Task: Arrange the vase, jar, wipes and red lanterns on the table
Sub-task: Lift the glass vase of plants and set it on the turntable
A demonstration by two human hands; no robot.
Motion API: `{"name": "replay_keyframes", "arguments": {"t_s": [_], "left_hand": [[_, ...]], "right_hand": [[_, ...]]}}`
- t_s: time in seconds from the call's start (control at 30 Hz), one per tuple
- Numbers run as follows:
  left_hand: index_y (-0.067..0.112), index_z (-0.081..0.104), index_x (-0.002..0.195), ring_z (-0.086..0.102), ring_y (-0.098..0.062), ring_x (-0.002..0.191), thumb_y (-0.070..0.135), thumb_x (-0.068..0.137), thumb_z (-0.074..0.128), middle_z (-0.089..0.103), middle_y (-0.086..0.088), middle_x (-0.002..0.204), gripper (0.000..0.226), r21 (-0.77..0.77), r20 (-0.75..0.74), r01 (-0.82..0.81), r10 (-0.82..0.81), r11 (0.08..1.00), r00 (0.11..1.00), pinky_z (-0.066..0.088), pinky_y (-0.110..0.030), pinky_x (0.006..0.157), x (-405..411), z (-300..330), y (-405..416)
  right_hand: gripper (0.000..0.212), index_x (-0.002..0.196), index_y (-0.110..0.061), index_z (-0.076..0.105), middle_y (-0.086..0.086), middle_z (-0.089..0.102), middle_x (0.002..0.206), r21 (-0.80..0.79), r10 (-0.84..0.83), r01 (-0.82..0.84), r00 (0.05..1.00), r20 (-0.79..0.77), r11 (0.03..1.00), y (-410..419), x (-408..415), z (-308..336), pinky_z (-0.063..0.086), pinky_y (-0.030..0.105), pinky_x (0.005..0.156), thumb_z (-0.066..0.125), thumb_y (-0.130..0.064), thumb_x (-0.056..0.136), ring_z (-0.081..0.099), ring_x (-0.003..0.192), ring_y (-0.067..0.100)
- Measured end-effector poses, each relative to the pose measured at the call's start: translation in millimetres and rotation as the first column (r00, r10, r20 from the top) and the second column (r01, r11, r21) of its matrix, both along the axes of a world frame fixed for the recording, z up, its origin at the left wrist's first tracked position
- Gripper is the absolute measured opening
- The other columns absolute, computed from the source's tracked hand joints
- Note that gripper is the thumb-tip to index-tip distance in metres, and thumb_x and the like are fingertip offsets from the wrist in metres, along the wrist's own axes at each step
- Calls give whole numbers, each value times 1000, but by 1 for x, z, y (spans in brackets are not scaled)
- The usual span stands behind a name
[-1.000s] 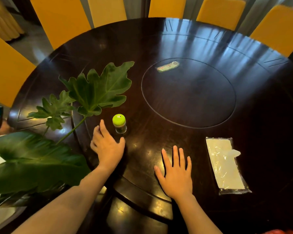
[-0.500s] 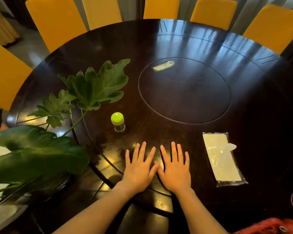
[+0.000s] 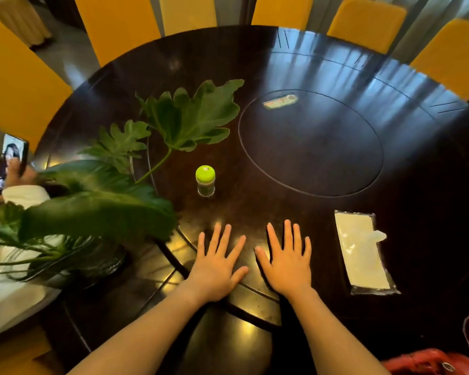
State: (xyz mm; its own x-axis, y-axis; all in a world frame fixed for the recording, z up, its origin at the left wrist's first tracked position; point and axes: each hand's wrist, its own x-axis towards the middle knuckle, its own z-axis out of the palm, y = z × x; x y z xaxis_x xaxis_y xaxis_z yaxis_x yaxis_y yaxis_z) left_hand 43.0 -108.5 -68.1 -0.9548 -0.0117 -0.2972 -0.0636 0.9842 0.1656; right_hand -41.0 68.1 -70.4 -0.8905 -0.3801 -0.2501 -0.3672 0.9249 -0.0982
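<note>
A small clear jar [image 3: 205,181] with a lime-green lid stands upright on the dark round table [image 3: 336,63]. My left hand [image 3: 217,263] and my right hand [image 3: 287,261] lie flat, palms down, side by side just in front of the jar, holding nothing. The vase [image 3: 103,262] with big green leaves [image 3: 192,115] stands at the left edge, mostly hidden by its foliage. A clear pack of white wipes [image 3: 362,253] lies to the right of my right hand. Something red, likely a lantern [image 3: 428,362], shows at the bottom right corner.
A small flat packet [image 3: 280,100] lies on the inset round turntable [image 3: 310,143]. Yellow chairs [image 3: 117,25] ring the table's far side. At the left, another person's hands hold a phone [image 3: 12,158].
My left hand left the spot beside the jar and came down flat next to my right hand. The view shifted slightly, bringing the phone and red object into sight.
</note>
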Motion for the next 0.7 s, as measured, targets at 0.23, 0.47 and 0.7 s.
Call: {"name": "replay_keyframes", "arguments": {"t_s": [0.23, 0.47, 0.7], "left_hand": [[14, 70, 110, 51, -21, 122, 33, 88, 58, 61, -6, 125, 31, 615, -360, -366, 661, 699, 659, 37, -38, 108, 75, 32, -17], [34, 55, 89, 59, -13, 88, 11, 82, 74, 59, 2, 97, 31, 784, -162, -605, 987, 142, 21, 48, -27, 76, 192, 34, -72], [24, 31, 143, 39, -17, 129, 19, 71, 86, 34, -3, 146, 91, 844, 21, -534, 998, -50, -60, 41, -35, 98, 214, 24, -130]], "right_hand": [[62, 146, -26, 39, 12, 29, 158, -262, -169, 154, 985, -37, 953, -24, 7, 30, 23, 56, 112, 52, -51, 90, 23, 144, 34], [22, 109, -19, 68, 1, 71, 107, -790, 233, 82, 933, 276, 607, -139, 68, 70, 41, 6, 79, 66, -11, 89, 59, 88, -11], [85, 150, -24, 31, 3, 41, 149, -762, 507, 78, 702, 500, 643, -226, 92, 76, 52, 34, 91, 64, 4, 77, 52, 116, 7]]}}
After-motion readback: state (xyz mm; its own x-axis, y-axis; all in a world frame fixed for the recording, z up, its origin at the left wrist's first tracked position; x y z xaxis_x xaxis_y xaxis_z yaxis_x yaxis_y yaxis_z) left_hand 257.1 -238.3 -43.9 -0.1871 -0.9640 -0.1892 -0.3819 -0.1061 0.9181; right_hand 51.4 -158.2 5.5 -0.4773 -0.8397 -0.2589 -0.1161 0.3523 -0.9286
